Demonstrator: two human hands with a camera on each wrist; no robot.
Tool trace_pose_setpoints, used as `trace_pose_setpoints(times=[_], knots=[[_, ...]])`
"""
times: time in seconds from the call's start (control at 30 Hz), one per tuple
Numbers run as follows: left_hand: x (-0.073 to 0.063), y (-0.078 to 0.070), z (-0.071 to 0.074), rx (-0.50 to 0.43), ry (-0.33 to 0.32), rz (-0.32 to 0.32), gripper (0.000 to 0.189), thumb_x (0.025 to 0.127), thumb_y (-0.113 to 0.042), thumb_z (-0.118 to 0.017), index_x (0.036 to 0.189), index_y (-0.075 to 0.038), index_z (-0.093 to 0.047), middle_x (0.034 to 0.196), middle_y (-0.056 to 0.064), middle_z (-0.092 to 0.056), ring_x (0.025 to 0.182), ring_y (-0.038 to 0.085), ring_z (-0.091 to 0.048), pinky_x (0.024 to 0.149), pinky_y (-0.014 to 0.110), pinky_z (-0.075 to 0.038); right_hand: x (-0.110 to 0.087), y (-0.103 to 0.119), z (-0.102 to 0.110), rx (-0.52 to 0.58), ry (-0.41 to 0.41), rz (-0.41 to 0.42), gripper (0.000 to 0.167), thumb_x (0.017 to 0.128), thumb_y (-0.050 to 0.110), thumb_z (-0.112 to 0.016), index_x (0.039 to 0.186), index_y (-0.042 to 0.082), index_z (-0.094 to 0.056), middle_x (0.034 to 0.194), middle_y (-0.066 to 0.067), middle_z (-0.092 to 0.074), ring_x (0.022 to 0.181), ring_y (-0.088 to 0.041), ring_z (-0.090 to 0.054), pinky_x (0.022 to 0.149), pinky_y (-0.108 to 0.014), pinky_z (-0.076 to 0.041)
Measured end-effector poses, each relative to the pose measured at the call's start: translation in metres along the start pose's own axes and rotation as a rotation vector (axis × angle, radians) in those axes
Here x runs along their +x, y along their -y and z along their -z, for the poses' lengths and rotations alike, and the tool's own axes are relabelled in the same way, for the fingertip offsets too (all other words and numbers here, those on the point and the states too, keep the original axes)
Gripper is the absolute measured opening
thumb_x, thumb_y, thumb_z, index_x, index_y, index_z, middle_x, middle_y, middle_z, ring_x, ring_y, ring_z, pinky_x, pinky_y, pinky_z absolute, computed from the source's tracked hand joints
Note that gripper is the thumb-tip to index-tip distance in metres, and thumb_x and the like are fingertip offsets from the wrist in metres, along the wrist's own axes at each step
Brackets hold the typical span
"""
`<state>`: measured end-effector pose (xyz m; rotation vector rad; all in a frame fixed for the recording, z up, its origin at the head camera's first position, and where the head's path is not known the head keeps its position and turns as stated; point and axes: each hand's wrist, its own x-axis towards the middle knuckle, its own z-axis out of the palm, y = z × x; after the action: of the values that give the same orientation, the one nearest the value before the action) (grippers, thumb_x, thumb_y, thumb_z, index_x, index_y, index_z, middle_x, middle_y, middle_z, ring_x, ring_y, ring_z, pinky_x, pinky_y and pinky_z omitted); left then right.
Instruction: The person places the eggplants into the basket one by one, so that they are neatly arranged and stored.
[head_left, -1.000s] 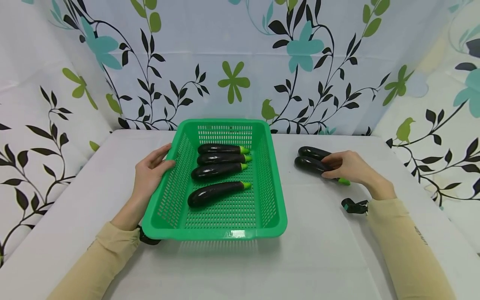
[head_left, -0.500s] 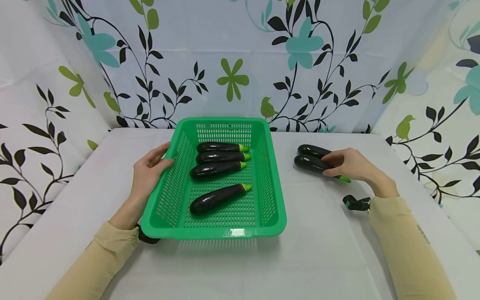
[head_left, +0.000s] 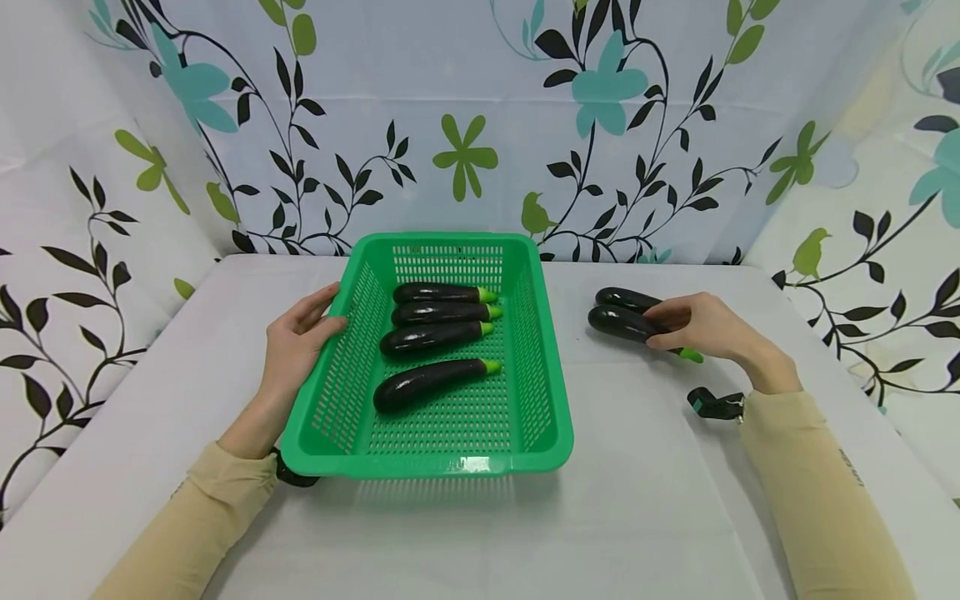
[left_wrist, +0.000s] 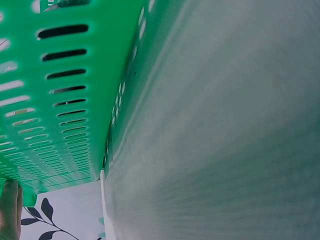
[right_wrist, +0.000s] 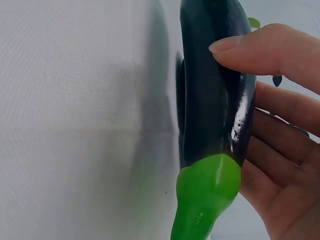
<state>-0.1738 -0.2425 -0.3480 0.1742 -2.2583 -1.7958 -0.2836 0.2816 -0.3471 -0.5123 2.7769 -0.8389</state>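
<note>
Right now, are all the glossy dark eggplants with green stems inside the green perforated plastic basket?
No: the basket holds four eggplants, while two more are outside it, the nearer one held by the right hand.

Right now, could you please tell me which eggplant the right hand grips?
The front eggplant of the pair right of the green basket: the right hand pinches it; its neighbour lies behind, four lie inside.

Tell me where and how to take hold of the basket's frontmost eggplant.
Probably pinch the frontmost eggplant across its mid-body, from above: it's long and rounded, lying on its side with space fore and aft, while the green basket's walls surround it.
</note>
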Motion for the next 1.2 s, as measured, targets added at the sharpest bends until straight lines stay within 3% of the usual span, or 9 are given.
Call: trace_pose_setpoints(times=[0.1,0.33,0.5,0.97,1.2], knots=[[0.0,0.0,0.0,-0.002,0.002,-0.001,0.054,0.097,-0.018,-0.064,0.148,-0.014,-0.05,0.151,0.01,-0.048,0.107,-0.009,-0.058,0.078,0.011,-0.052,-0.001,0.003,0.001,0.002,-0.006,0.006,0.051,0.086,0.033,-0.079,0.128,0.007,-0.067,0.125,-0.016,-0.068,0.113,-0.03,-0.063,0.095,-0.041,-0.05],[0.0,0.0,0.0,0.01,0.002,-0.009,0.054,0.097,-0.019,-0.064,0.149,-0.014,-0.049,0.152,0.01,-0.048,0.105,-0.01,-0.058,0.078,0.011,-0.052,-0.002,0.012,0.003,0.018,-0.027,0.021,0.047,0.088,0.033,-0.078,0.127,0.009,-0.068,0.122,-0.015,-0.07,0.109,-0.026,-0.065,0.085,-0.026,-0.05],[0.0,0.001,0.0,0.014,0.001,-0.011,0.054,0.097,-0.019,-0.064,0.149,-0.014,-0.05,0.151,0.01,-0.048,0.104,-0.01,-0.059,0.077,0.011,-0.052,-0.005,0.023,0.003,0.033,-0.039,0.038,0.047,0.088,0.034,-0.078,0.127,0.009,-0.068,0.119,-0.014,-0.071,0.106,-0.024,-0.066,0.081,-0.022,-0.051],[0.0,0.001,0.0,-0.007,0.0,-0.015,0.053,0.097,-0.018,-0.065,0.148,-0.013,-0.051,0.15,0.012,-0.049,0.103,-0.01,-0.06,0.076,0.012,-0.052,-0.014,0.059,0.005,0.062,-0.062,0.112,0.048,0.086,0.03,-0.079,0.127,0.008,-0.068,0.116,-0.014,-0.072,0.103,-0.02,-0.069,0.078,-0.016,-0.052],[0.001,0.001,0.0,0.013,0.002,-0.028,0.053,0.097,-0.019,-0.064,0.148,-0.013,-0.05,0.151,0.011,-0.049,0.112,-0.007,-0.058,0.079,0.011,-0.052,-0.016,0.068,0.003,0.071,-0.07,0.141,0.046,0.086,0.028,-0.08,0.125,0.008,-0.069,0.115,-0.012,-0.073,0.101,-0.015,-0.07,0.079,-0.015,-0.052]])
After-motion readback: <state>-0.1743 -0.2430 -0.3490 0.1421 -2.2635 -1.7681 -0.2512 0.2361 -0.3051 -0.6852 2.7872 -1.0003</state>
